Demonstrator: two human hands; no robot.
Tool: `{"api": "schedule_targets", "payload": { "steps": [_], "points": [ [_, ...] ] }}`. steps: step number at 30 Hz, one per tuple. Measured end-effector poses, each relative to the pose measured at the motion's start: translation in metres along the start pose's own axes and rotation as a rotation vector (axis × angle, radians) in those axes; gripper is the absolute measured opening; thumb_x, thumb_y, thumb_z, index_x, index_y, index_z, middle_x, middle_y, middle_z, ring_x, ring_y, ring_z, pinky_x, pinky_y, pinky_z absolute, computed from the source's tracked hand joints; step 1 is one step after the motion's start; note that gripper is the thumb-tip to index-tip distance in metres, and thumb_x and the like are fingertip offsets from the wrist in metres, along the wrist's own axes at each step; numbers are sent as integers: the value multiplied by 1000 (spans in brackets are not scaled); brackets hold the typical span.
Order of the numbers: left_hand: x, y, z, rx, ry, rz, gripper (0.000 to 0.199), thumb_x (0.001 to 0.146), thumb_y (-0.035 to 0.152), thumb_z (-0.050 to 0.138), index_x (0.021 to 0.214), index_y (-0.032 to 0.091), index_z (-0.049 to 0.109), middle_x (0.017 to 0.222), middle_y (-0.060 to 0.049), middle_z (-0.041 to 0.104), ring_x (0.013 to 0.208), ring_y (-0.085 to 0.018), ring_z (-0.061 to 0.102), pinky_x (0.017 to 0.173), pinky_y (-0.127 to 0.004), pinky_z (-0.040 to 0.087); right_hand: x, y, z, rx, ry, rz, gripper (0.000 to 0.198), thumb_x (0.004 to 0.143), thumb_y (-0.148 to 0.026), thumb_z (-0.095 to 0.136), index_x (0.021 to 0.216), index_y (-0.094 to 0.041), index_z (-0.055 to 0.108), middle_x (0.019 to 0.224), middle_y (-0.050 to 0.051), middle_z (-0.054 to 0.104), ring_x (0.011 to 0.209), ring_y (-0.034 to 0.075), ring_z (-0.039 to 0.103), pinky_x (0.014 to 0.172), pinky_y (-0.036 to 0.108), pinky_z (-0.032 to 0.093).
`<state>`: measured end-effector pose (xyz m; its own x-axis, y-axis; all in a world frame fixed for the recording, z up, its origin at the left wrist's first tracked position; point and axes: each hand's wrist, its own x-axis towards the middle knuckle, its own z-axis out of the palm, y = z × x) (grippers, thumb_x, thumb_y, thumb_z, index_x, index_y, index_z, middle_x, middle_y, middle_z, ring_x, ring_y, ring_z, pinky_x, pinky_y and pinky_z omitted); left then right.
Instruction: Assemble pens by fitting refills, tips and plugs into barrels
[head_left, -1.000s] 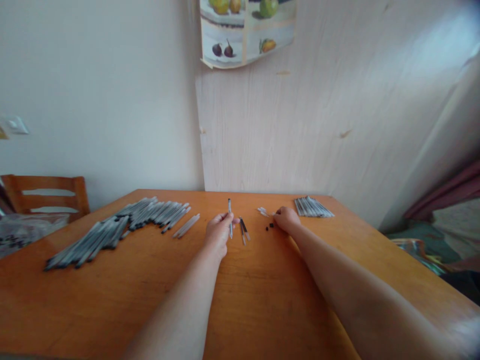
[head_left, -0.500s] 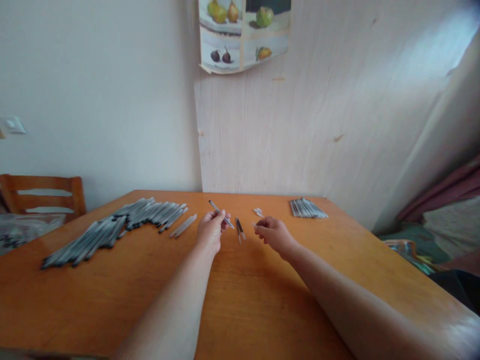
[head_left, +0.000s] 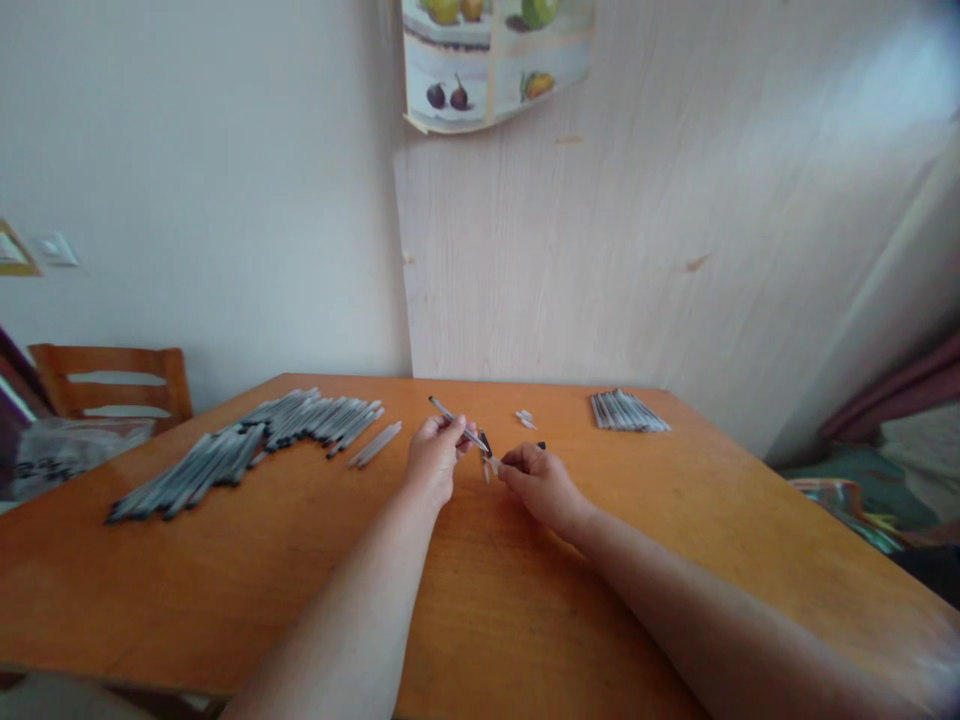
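Note:
My left hand is closed around a slim pen, its dark end up at the left and its tip slanting down to the right. Close to that tip, my right hand pinches a small whitish piece; I cannot tell whether the two touch. Thin dark-and-clear sticks lie on the table between my hands, partly covered. A small black thing shows just behind my right fingers, its kind unclear. Beyond them lie several small whitish pieces.
A spread of many pens covers the left of the wooden table. Beside it lie a few pale clear tubes. A row of pens is at the back right. A chair stands at the left.
My right hand has moved left with the whitish piece, up to the pen's tip. My left hand keeps its hold on the pen. The whole view has shifted slightly.

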<state>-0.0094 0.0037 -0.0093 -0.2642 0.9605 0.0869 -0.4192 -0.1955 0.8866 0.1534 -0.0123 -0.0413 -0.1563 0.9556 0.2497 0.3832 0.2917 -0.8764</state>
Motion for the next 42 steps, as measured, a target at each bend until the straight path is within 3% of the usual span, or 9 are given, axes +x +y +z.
{"api": "schedule_targets", "payload": {
  "steps": [21,29,42],
  "points": [
    [-7,-8,6,30,-56,-43,20,75,25,72,85,16,56,83,-9,70,79,-16,68,69,-25,50,2,3,2,167,14,24,19,79,-36,61,82,-18,58,60,-2,55,52,10,48,48,22,37],
    [-15,-2,10,39,-85,-119,19,79,25,69,87,15,55,87,-10,71,77,-16,69,70,-28,52,2,0,0,221,23,8,24,79,-37,60,91,-16,61,65,-1,58,54,11,50,51,23,41],
    [-20,-9,17,3,-20,-109,11,84,21,62,86,16,53,87,-10,71,78,-16,69,71,-28,53,0,-4,-1,160,84,-23,18,80,-34,57,82,-17,61,64,0,58,54,11,53,52,24,44]
  ]
}}
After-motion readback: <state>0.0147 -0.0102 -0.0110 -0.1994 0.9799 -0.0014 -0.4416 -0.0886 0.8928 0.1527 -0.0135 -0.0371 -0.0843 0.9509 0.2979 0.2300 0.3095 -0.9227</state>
